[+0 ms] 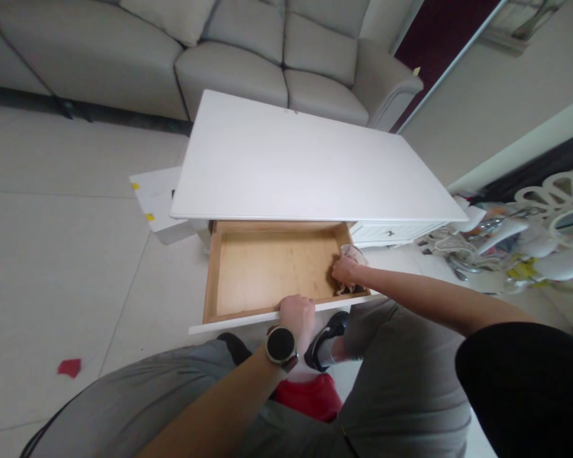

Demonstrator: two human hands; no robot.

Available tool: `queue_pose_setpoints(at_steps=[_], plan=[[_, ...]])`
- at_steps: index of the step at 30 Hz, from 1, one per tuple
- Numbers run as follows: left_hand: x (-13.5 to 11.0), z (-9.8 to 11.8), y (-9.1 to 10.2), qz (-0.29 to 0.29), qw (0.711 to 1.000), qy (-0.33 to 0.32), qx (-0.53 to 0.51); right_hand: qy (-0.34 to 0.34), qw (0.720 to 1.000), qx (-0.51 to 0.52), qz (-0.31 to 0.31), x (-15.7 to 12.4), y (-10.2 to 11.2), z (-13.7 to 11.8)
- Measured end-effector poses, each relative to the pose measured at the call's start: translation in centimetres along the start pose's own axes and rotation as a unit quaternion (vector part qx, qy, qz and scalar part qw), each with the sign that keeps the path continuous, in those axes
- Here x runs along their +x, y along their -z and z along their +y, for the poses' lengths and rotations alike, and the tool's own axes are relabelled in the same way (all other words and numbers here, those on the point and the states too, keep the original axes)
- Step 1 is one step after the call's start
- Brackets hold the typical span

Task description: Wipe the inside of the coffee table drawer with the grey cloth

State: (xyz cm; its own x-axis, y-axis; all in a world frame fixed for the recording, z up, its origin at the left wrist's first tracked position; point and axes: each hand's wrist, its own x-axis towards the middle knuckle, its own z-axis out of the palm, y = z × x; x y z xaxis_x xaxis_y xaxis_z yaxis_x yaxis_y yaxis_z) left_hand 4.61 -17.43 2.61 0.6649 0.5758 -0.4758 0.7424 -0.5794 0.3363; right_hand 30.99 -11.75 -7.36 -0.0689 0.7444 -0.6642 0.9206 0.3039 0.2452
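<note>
A wooden drawer (267, 267) is pulled out from under the white coffee table (305, 165). My left hand (298, 313), below a round black watch on the wrist, has its fingers wrapped over the drawer's front edge near the middle. Inside the drawer's right end, my right hand (346, 270) is closed on a pale, crumpled cloth (356, 254). Part of the cloth rises above the right side wall, and a bit hangs below my fingers. The rest of the drawer's wooden bottom shows bare.
A grey sofa (239, 70) stands behind the table. On the left, a white box (157, 197) with yellow tabs sits on the tiles. A red scrap (69, 367) lies on the floor. A red object (310, 397) is between my legs. White furniture and clutter (520, 242) crowd the right.
</note>
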Motion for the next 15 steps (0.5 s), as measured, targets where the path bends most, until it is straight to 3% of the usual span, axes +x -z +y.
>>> queue_pose_setpoints(at_steps=[2,7,11,15], plan=[[-0.1,-0.1,0.1,-0.001,1.0,-0.002,-0.003,0.01,1.0,-0.016,-0.008,-0.5,0.1,0.2],[-0.2,-0.3,-0.1,0.015,1.0,-0.018,-0.007,-0.024,0.999,-0.036,0.027,-0.3,3.0,1.6],[0.3,-0.2,-0.7,0.017,1.0,-0.013,-0.013,-0.025,0.991,0.036,-0.123,-0.8,4.2,1.0],[0.3,0.3,-1.5,0.034,0.999,0.0,-0.016,-0.001,0.976,0.125,-0.18,-2.5,4.4,1.3]])
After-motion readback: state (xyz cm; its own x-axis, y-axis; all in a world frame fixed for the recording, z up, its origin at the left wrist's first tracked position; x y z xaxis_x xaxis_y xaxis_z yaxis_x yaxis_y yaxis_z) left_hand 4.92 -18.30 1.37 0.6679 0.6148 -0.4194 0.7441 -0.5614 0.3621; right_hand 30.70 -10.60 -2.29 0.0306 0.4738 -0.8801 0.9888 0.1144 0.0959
